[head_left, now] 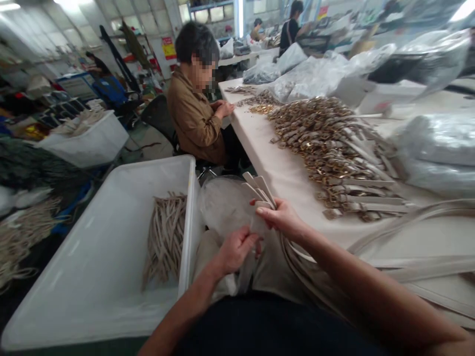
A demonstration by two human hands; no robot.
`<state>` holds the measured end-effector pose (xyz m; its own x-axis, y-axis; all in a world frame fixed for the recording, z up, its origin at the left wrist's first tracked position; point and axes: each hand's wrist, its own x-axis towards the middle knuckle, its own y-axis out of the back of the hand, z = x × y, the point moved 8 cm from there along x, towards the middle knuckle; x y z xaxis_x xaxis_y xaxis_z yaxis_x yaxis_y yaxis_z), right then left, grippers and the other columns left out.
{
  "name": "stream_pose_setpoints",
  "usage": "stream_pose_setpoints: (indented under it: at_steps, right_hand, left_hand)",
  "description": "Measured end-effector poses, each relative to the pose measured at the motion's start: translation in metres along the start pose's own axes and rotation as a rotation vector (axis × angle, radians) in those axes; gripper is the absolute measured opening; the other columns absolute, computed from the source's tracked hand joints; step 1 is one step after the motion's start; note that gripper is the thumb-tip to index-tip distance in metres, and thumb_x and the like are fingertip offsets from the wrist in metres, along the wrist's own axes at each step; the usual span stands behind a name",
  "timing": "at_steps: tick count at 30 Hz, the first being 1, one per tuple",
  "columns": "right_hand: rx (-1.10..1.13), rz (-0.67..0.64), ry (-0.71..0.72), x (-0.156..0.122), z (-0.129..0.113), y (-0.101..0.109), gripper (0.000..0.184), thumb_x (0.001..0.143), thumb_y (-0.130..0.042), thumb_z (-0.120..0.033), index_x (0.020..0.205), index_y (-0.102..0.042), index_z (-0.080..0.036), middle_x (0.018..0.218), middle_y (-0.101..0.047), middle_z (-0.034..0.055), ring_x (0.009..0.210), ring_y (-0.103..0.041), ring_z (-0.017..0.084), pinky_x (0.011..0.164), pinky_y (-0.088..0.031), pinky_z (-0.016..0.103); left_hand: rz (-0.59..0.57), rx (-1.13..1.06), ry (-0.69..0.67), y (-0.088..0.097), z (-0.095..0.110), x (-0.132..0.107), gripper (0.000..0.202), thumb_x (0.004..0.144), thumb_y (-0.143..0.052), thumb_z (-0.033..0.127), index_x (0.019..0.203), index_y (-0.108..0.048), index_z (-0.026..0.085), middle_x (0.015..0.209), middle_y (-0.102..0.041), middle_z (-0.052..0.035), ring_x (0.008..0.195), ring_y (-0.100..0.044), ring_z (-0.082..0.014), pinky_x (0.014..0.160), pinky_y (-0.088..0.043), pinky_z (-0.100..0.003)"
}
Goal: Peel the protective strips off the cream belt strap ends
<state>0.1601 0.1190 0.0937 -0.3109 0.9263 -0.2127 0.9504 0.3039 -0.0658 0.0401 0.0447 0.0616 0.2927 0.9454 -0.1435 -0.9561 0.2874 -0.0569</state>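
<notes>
My right hand grips a small fan of pale leather straps, their rounded ends sticking up past the fingers. The rest of these straps appears to hang down below the hand, beside my lap. Lower and to the left, my left hand is closed, thumb against the curled fingers. Whether anything thin is pinched in it cannot be made out. A clear plastic bag lies just beyond both hands, over my knees.
At my left stands a white plastic bin with a bundle of beige straps inside. The table on my right carries a heap of buckled straps, long strips and plastic-wrapped packs. A co-worker sits at its far-left edge.
</notes>
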Motion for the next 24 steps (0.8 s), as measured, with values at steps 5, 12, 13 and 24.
stream_pose_setpoints:
  at_steps: [5,12,13,24]
  right_hand:
    - [-0.138,0.061,-0.002,-0.006,-0.004,0.011,0.049,0.059,-0.083,-0.057,0.059,-0.052,-0.019,0.040,-0.048,-0.0022,0.035,-0.039,0.007,0.034,-0.026,0.019]
    - [-0.042,0.282,0.077,-0.002,-0.026,0.054,0.048,0.049,-0.091,-0.052,0.060,-0.059,-0.018,0.041,-0.045,-0.0041,0.035,-0.042,0.008,0.033,-0.031,0.020]
    - [-0.037,0.290,0.084,-0.001,-0.026,0.056,0.048,0.048,-0.092,-0.052,0.059,-0.059,-0.018,0.041,-0.046,-0.0039,0.035,-0.043,0.008,0.032,-0.030,0.019]
    - [0.075,0.021,0.072,0.006,-0.011,0.024,0.052,0.065,-0.085,-0.063,0.082,-0.066,-0.018,0.056,-0.057,-0.0042,0.035,-0.030,0.003,0.038,-0.038,0.022]
  left_hand:
    - [-0.143,0.035,0.037,-0.017,0.003,-0.010,0.026,0.094,-0.049,0.045,0.084,-0.061,0.024,0.076,-0.068,-0.0023,0.069,-0.064,-0.0188,0.072,-0.050,-0.032]
    - [-0.093,0.353,0.108,0.021,-0.020,-0.039,0.023,0.088,-0.055,0.037,0.078,-0.064,0.018,0.075,-0.066,-0.0014,0.070,-0.057,-0.0152,0.068,-0.042,-0.028]
    - [-0.065,0.304,0.169,0.030,-0.033,-0.045,0.024,0.085,-0.061,0.040,0.078,-0.063,0.018,0.071,-0.064,-0.0007,0.066,-0.054,-0.0144,0.063,-0.039,-0.028]
    - [0.288,-0.646,-0.238,0.137,0.021,-0.159,0.049,0.079,-0.079,0.055,0.116,-0.071,0.023,0.044,-0.032,0.0128,0.034,-0.018,-0.0042,0.049,-0.041,-0.022]
